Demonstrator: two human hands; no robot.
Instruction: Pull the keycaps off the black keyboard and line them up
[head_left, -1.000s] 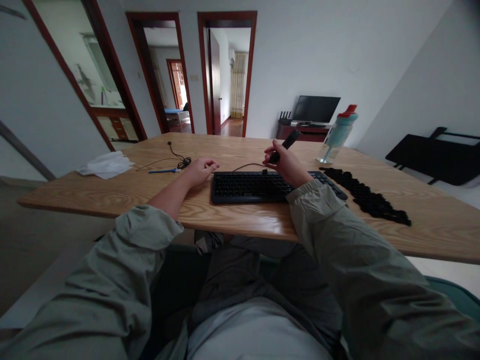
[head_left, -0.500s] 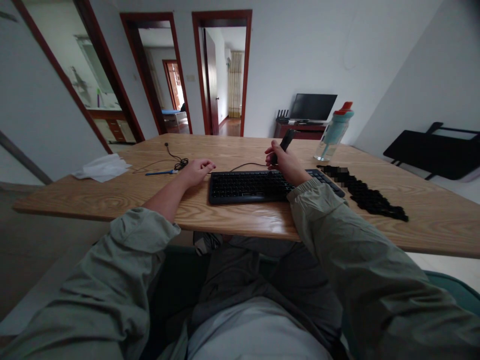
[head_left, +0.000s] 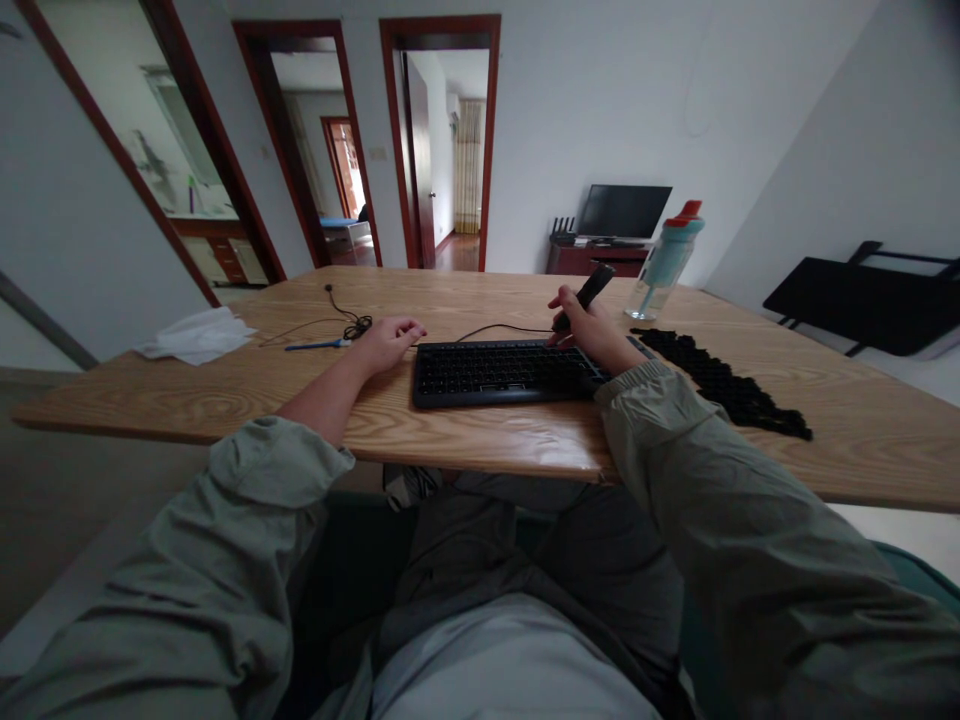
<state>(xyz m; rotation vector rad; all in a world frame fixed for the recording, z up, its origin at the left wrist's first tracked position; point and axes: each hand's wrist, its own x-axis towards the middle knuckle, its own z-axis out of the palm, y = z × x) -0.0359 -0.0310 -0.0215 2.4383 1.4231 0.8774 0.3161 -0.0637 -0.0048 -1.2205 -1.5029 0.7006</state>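
Note:
A black keyboard lies near the table's front edge, its cable running off behind it. Over its right part, my right hand is closed around a black handle that leans up and to the right. The handle's lower end is hidden by my hand and the dark keys, so its kind cannot be made out. My left hand rests at the keyboard's far left corner, fingers loosely bent and nothing visible in them. Whether it touches the keyboard cannot be told.
Left of my left hand lie a blue slim tool, a coiled black cable and a crumpled white cloth or tissue. To the right are a clear bottle with an orange lid and a bunched black strip on the wooden table.
My right hand has shifted to the right over the keyboard, and the handle in it leans further right. My left hand stays by the corner. The view has moved slightly.

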